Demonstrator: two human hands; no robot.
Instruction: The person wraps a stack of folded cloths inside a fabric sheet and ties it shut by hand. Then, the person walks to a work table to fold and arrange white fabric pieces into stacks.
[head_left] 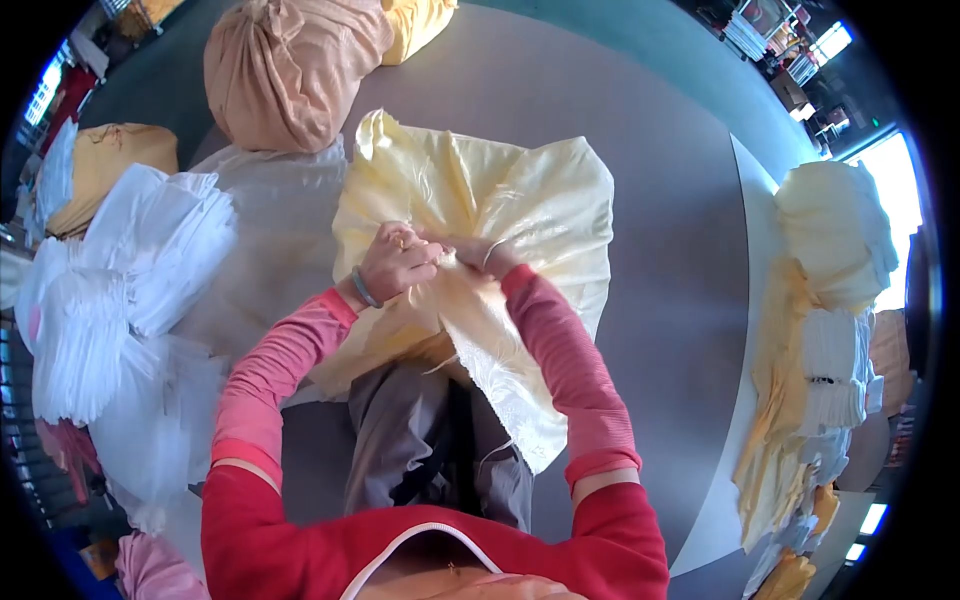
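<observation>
A pale yellow woven cloth [540, 200] is drawn up around a bulky bundle in front of my body, its folds running to a gathered middle. My left hand [400, 262] is closed on the gathered cloth, with the knuckles up. Close against it from the right comes my right hand [474, 252], blurred and with its fingers mostly hidden, so their grip cannot be made out. A loose flap of the cloth hangs toward my lap. What lies inside the bundle is covered.
A tied tan bundle [290, 75] stands at the far edge, a yellow one [415, 28] behind it. Stacked white fabric [130, 270] lies left, over a translucent sheet [265, 200]. Cream and white piles [835, 235] line the right side. The grey table [680, 250] surrounds the bundle.
</observation>
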